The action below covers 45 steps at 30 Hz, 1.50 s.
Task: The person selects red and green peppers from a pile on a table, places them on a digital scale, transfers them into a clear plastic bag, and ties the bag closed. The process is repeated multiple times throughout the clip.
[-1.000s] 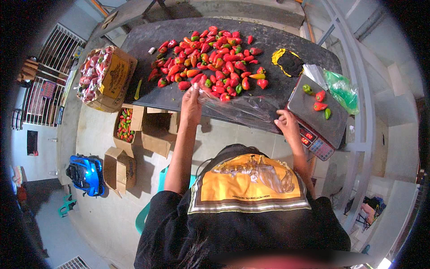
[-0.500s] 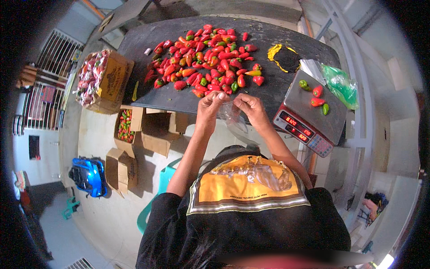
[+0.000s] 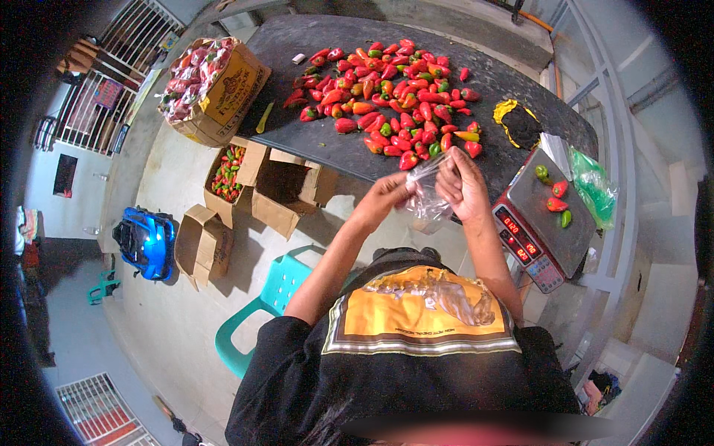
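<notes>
Just in front of the dark table [image 3: 327, 146], my left hand [image 3: 385, 192] and my right hand [image 3: 460, 180] pinch a clear plastic bag [image 3: 430, 202] near its top, with the right hand slightly higher. Loose red, green and orange peppers [image 3: 393, 95] lie spread on the tabletop beyond them. At the right stands a digital scale [image 3: 571, 241] with several peppers [image 3: 558, 204] on its pan. A green plastic bag [image 3: 595, 186] and some white plastic sheets [image 3: 554, 154] lie beside it.
A cardboard box of bagged peppers [image 3: 234, 93] sits on the table's left end. Below stand a box of peppers [image 3: 227, 175], open cartons [image 3: 204, 241], a teal chair [image 3: 242, 331] and a blue ride-on toy [image 3: 145, 241]. A yellow-black ring [image 3: 508, 123] lies at the table's right.
My hands have come together from wide apart, gathering the bag that was stretched between them; the right hand has since risen. The view has turned, shifting the table rightward.
</notes>
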Tool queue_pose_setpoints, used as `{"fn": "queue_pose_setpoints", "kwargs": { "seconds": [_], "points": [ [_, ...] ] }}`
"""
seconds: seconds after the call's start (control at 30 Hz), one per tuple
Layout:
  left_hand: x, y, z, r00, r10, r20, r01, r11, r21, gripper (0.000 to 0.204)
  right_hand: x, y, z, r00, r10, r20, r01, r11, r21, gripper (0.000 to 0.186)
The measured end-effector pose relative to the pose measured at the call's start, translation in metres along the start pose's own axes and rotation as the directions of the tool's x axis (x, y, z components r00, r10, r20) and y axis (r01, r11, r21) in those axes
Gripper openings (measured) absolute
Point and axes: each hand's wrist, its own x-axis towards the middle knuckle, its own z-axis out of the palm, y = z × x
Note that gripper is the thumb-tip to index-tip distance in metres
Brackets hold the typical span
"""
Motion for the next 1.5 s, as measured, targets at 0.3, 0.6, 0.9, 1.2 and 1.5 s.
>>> {"fn": "queue_pose_setpoints", "kwargs": {
  "seconds": [0.3, 0.6, 0.9, 1.2, 1.5],
  "points": [
    [0.017, 0.013, 0.007, 0.998, -0.053, -0.042, 0.028, 0.886, -0.463, 0.02, -0.033, -0.004, 0.008, 0.969, 0.066, -0.236, -0.192, 0.803, -0.564, 0.02],
    [0.059, 0.019, 0.029, 0.987, 0.083, 0.136, -0.023, 0.918, -0.397, 0.019, -0.064, -0.036, -0.007, 0.959, 0.055, -0.279, -0.206, 0.811, -0.548, 0.025],
    [0.061, -0.01, 0.027, 0.899, -0.26, 0.351, 0.226, 0.965, 0.137, 0.038, -0.084, -0.058, 0.007, 0.908, -0.328, -0.262, 0.17, 0.858, -0.484, 0.019],
    [0.07, -0.028, 0.026, 0.895, -0.187, 0.406, -0.166, 0.705, 0.69, 0.024, -0.058, -0.055, -0.03, 0.948, -0.272, 0.167, 0.225, 0.196, -0.954, 0.017],
    [0.053, -0.023, -0.036, 0.948, 0.315, -0.043, -0.022, 0.199, 0.98, 0.019, -0.159, -0.17, -0.162, 0.479, -0.868, -0.128, -0.748, -0.328, -0.577, 0.021]
  ]
}}
